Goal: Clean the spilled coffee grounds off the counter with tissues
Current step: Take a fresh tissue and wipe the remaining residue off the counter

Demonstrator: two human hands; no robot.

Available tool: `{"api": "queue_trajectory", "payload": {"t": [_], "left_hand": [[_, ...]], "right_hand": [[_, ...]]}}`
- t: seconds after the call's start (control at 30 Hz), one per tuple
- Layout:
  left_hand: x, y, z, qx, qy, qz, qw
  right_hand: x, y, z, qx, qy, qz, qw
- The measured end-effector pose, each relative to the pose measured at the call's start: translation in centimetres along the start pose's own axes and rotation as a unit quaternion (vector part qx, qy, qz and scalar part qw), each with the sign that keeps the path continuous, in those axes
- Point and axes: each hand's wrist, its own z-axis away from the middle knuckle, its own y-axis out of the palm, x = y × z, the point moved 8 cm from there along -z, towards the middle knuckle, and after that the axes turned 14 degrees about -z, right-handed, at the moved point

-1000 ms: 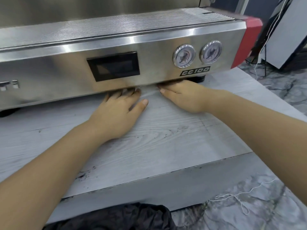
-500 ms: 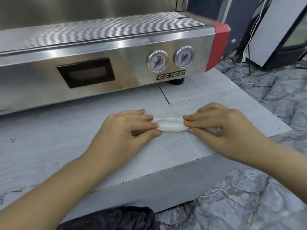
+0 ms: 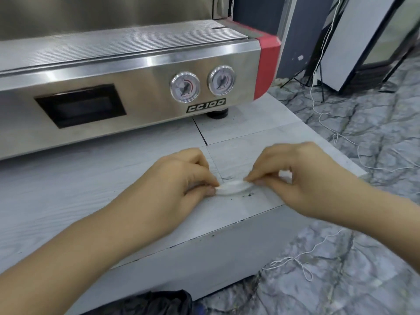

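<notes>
A white tissue, bunched into a narrow folded strip, lies on the pale wood-grain counter near its front right corner. My left hand pinches the strip's left end and my right hand pinches its right end; part of the tissue shows white behind my right fingers. Dark coffee grounds are scattered in small specks just under and right of the tissue, and a thin dark smear sits just behind it.
A steel espresso machine with two gauges and a red side panel stands along the back of the counter. A black bag lies below the front edge. White cords trail over the marble floor at right.
Both hands have drawn the tissue back from under the machine toward the counter's front edge, gathering it into a tighter strip. The view has shifted left, so the machine sits further right.
</notes>
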Motion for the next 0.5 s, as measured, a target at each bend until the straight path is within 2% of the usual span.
{"api": "queue_trajectory", "payload": {"t": [0.13, 0.2, 0.33, 0.5], "left_hand": [[1.1, -1.2, -4.4, -0.128, -0.039, -0.048, 0.990], [1.6, -0.7, -6.2, -0.158, -0.058, -0.078, 0.983], [3.0, 2.4, -7.9, -0.102, -0.110, -0.106, 0.983], [1.3, 1.9, -5.4, -0.087, -0.054, -0.078, 0.992]], "right_hand": [[-3.4, -4.1, -4.3, -0.150, 0.011, -0.023, 0.988], [-5.6, -4.5, -6.5, -0.183, 0.005, -0.011, 0.983], [-9.4, -3.1, -8.4, -0.127, 0.042, 0.020, 0.991], [-6.4, -2.6, -3.2, -0.108, -0.030, 0.044, 0.993]]}}
